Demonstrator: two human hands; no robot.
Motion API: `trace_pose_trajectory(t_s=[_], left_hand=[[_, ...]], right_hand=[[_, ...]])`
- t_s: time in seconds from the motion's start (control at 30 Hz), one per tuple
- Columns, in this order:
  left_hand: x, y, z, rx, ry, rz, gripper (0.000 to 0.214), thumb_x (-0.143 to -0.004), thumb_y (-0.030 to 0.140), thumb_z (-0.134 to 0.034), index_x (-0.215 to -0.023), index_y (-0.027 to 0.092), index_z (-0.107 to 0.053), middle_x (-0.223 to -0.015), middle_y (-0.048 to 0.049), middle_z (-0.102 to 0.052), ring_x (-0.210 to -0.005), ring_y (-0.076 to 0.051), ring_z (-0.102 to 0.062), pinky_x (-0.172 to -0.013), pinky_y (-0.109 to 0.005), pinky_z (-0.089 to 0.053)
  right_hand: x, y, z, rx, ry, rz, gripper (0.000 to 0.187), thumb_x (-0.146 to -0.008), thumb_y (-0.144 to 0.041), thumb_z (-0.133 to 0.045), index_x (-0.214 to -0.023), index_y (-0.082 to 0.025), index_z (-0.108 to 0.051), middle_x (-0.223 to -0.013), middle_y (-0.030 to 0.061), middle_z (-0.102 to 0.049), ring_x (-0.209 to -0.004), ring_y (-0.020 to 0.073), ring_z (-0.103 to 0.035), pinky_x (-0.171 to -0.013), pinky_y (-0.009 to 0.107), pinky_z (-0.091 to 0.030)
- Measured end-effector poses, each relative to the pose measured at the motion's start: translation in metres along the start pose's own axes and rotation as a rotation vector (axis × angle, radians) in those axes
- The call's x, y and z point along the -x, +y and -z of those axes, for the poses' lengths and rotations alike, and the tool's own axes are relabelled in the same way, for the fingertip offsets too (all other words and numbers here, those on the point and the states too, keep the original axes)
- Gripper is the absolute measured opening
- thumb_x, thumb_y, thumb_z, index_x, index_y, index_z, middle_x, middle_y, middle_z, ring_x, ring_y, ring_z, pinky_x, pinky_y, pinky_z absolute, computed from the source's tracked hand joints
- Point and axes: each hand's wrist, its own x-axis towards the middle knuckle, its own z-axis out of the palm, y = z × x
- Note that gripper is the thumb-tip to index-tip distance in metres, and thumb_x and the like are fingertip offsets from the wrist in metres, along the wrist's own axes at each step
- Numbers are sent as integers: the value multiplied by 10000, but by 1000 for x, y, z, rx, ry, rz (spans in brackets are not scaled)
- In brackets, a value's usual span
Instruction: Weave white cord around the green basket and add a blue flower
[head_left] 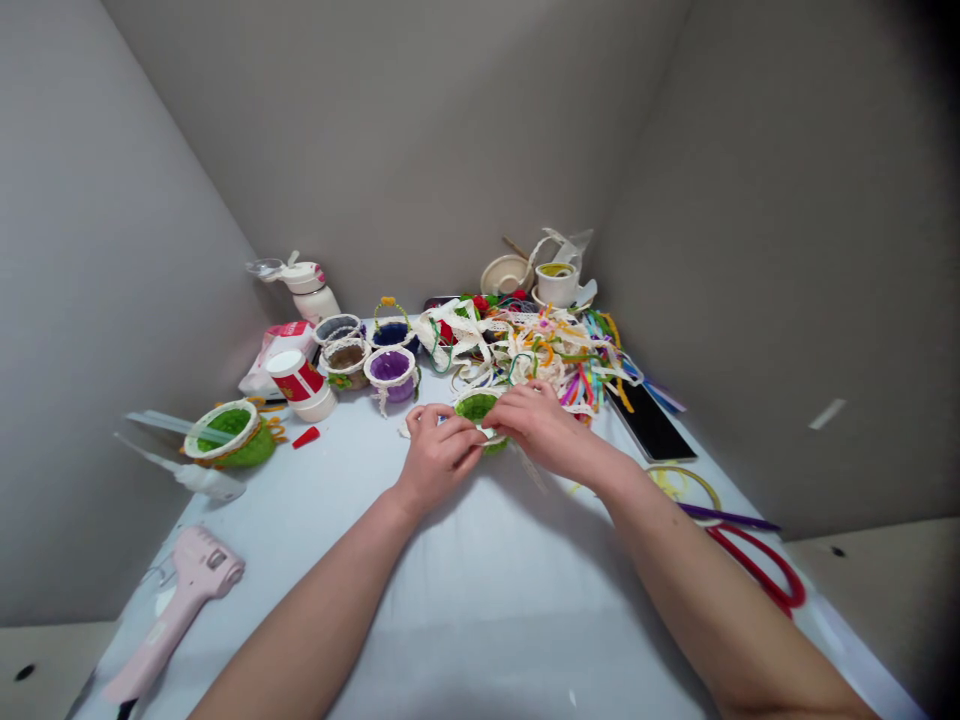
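Note:
A small green cup (474,406) with white lace trim round its rim stands at the middle of the table, partly hidden by my hands. My left hand (441,452) is closed at the cup's left side, thumb and fingers pinching the near rim. From the right, my right hand (536,422) reaches over the cup, its fingers pressed together on the lace at the rim. A loose lace end (531,470) hangs below my right hand. Just behind the cup lies a heap of lace and coloured ribbons (540,350).
At left are a pink glue gun (199,565), a glue bottle (210,482), a larger green cup (251,445) and a white jar (304,385). A purple cup (391,368) stands behind. At right lie a phone (652,420) and red-handled scissors (765,570).

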Motion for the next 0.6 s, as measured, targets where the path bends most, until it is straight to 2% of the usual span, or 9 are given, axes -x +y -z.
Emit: trace_pose_trajectory(t_s=[0.17,0.33,0.6], left_hand=[[0,-3,-1,11,3,26,102,-895,279,-614,-864,254,-707,-905,-12,-736,-989,-232,-491,-872,-432,-271],[1,-7,-3,51,14,95,130,-895,307,-610,-853,254,-722,-893,-32,-724,-995,-237,-490,-866,-432,-289],[1,-9,-2,99,26,133,105,-887,278,-620,-866,237,-714,-888,-34,-725,-978,-238,-494,-855,-423,-313]], right_hand=[[-1,-6,2,-42,-23,-32,252,-891,-38,-458,-972,-223,-609,-869,4,-666,-889,172,-550,-906,366,-280],[5,-14,3,57,114,14,225,-929,-94,-452,-1039,-221,-603,-1080,62,-647,-1040,209,-519,-948,403,-280],[17,-14,-36,253,244,112,198,-947,-179,-494,-991,-260,-669,-966,55,-634,-934,203,-489,-905,390,-304]])
